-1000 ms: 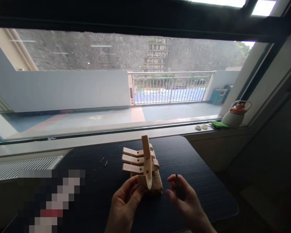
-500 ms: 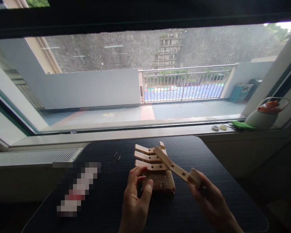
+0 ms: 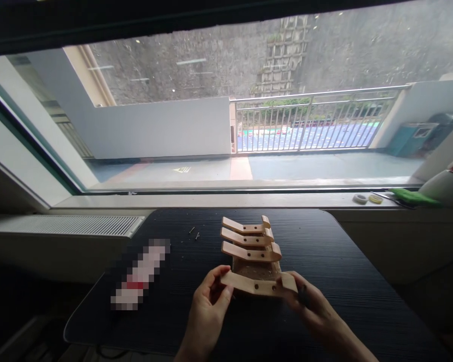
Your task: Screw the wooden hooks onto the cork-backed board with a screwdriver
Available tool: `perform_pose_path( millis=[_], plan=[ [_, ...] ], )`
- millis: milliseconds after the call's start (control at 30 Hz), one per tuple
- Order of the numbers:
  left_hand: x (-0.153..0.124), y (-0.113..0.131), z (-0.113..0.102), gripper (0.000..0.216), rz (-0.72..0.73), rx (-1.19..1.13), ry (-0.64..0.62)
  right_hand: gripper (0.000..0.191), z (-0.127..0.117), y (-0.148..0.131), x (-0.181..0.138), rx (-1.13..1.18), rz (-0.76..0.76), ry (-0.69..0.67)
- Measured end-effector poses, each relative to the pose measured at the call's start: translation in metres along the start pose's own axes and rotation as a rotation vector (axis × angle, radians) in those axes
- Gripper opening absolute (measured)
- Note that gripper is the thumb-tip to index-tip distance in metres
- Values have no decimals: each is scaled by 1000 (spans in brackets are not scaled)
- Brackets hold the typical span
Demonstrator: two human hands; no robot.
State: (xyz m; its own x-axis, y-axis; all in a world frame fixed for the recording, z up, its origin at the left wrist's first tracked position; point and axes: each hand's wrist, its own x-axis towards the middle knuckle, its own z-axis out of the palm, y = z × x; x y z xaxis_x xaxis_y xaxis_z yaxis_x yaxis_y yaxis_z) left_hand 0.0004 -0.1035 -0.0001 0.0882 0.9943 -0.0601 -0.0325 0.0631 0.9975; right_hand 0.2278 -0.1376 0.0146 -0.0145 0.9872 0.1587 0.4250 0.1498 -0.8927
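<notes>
A pale, bent wooden hook [image 3: 245,282] with two dark holes spans between both hands at the near side of a brown block [image 3: 251,270]. My left hand [image 3: 208,306] pinches its flat left end between thumb and fingers. Around its curled right end close the fingers of my right hand [image 3: 315,306]; a small dark object [image 3: 305,295] also shows at that hand, its kind unclear. Three similar wooden hooks [image 3: 237,251] lie side by side across the block, curled ends to the right. The held hook covers the block's near edge.
Two small screws [image 3: 194,233] lie on the black table [image 3: 324,266], left of the hooks. A pixelated strip [image 3: 143,271] is farther left. Tape rolls [image 3: 360,199] and a green cloth [image 3: 415,197] sit on the windowsill. A white radiator [image 3: 60,224] stands beyond the table's left side.
My right hand has lowered the hook from a slant above the others to nearly level at the block's near side. My left hand has closed on its left end. The view has shifted slightly.
</notes>
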Motion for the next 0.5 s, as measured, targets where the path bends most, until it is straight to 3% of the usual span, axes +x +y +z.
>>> perform_pose_path(
  millis=[267, 500],
  plan=[
    [-5, 4, -2, 38, 151, 168, 96, 28, 2, 28, -2, -221, -86, 114],
    [-17, -2, 5, 35, 81, 146, 164, 31, 5, 40, -17, -256, -226, 103]
  ],
)
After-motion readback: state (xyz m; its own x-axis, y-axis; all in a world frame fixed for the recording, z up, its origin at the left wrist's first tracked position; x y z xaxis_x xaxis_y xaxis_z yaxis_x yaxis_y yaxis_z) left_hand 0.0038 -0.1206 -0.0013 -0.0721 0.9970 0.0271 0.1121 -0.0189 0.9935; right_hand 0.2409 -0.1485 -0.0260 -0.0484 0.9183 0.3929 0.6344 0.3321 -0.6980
